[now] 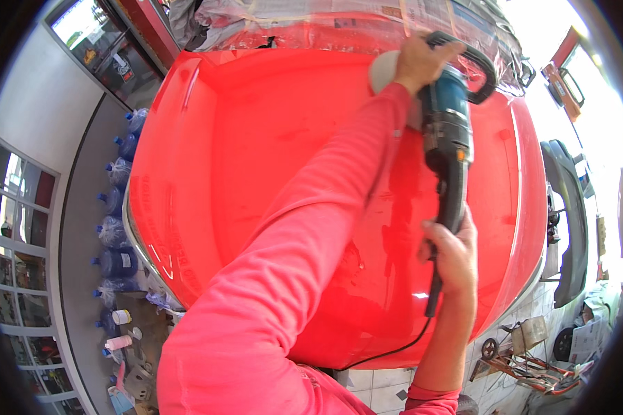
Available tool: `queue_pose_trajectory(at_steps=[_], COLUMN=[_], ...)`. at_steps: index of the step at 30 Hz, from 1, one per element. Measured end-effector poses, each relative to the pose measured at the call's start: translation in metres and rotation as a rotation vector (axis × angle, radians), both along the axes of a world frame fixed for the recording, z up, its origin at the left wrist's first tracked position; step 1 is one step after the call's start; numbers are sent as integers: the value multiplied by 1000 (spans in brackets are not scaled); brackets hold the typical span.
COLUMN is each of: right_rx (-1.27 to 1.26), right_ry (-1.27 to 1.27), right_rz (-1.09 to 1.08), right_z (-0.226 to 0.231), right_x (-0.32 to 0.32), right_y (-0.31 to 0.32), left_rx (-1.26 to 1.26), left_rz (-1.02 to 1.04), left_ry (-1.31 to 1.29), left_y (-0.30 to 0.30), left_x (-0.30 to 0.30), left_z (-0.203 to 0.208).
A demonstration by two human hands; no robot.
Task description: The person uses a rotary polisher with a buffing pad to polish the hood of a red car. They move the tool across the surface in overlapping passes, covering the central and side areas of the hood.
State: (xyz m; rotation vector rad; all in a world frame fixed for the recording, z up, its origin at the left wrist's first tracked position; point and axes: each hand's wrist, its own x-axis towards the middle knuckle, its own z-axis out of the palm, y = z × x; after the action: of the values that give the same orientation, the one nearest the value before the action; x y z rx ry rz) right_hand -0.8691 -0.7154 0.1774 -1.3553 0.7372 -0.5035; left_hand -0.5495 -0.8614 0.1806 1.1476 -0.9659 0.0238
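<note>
A corded car polisher [447, 114], teal and black, lies across the far right part of a glossy red car hood [277, 138]. Its pale round pad [383, 72] rests against the paint, partly covered by my left hand [426, 63]. That hand is closed at the tool's head, with fingers over the black loop handle [481, 66]. My right hand [453, 249] wraps round the long rear handle, nearer to me. From there a black cord [394, 351] drops over the hood's near edge. My left sleeve stretches diagonally over the hood.
Masking paper and plastic [311, 28] cover the car beyond the hood. Blue water jugs [114, 200] line the left wall. A dark bumper [566, 221] stands at right, above a trolley [533, 370] on the tiled floor. Bottles and cans [121, 342] sit at lower left.
</note>
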Motion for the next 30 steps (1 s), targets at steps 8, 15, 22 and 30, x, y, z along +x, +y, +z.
queue_pose_trajectory(at_steps=[8,15,22,30], right_rx=[-62,-100,-166,118], right_ry=[118,135,66,-14], right_rz=[368,736,576,329], right_z=[8,12,1,16], right_x=[120,206,175,43], right_y=[100,130,104,-9], left_rx=[98,50,24,229], left_rz=[330,682,597,482], left_ry=[-143,-26,-4,-284], left_y=[223,379,327,105], left_x=[156,256,228,108], left_z=[-2,3,3,18])
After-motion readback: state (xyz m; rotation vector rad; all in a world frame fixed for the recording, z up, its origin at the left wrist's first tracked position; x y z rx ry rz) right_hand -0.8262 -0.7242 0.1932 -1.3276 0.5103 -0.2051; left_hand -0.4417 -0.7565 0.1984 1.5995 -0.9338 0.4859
